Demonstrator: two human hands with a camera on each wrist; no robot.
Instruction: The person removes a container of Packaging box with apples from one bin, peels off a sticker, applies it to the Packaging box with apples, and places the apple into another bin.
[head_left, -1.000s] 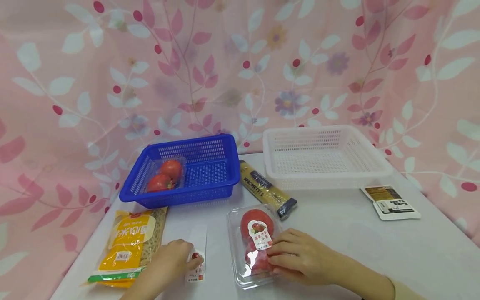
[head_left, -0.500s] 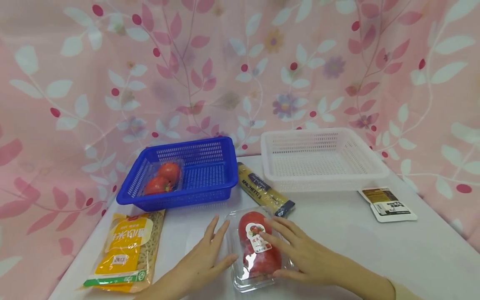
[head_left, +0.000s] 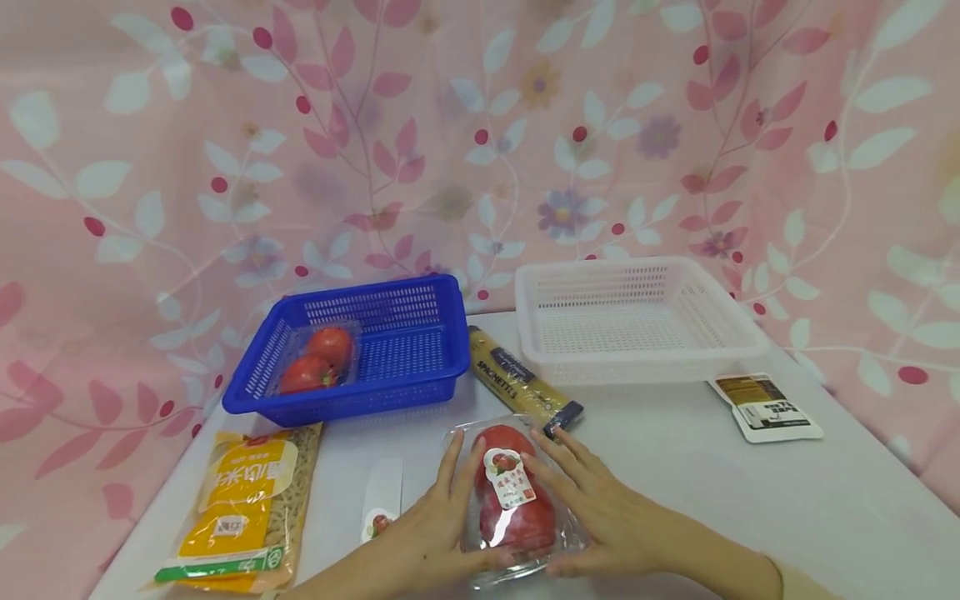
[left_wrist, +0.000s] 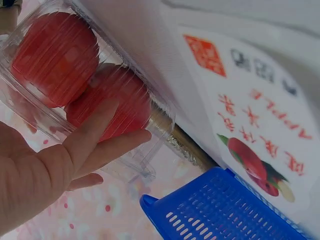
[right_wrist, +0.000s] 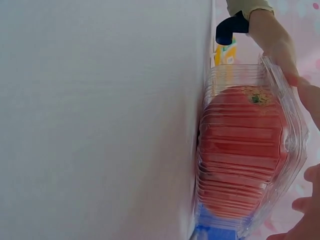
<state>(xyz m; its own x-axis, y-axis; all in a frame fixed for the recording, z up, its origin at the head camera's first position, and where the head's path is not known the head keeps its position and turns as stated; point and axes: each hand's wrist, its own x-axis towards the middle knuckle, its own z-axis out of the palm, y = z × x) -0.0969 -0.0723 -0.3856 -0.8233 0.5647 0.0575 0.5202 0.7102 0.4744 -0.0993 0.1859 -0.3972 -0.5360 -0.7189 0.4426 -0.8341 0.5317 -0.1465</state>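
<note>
A clear plastic box of red fruit lies on the white table between the two hands. On its lid is a white sticker with an apple picture and the word APPLE. The left hand touches the left side of the box with fingers spread and nearly straight. Extended fingers of the right hand lie over the right side and lid edge. Partly behind the left hand, a backing strip carries another apple sticker, large in the left wrist view. The right wrist view shows the ribbed side of the box.
A blue basket holds another clear box of red fruit. A white basket stands back right. A spaghetti packet lies behind the box. At left is a yellow food bag; at far right, a small pouch.
The left hand has left the sticker strip and moved right to the left side of the box. The right hand has spread its fingers farther over the box. The view has shifted slightly.
</note>
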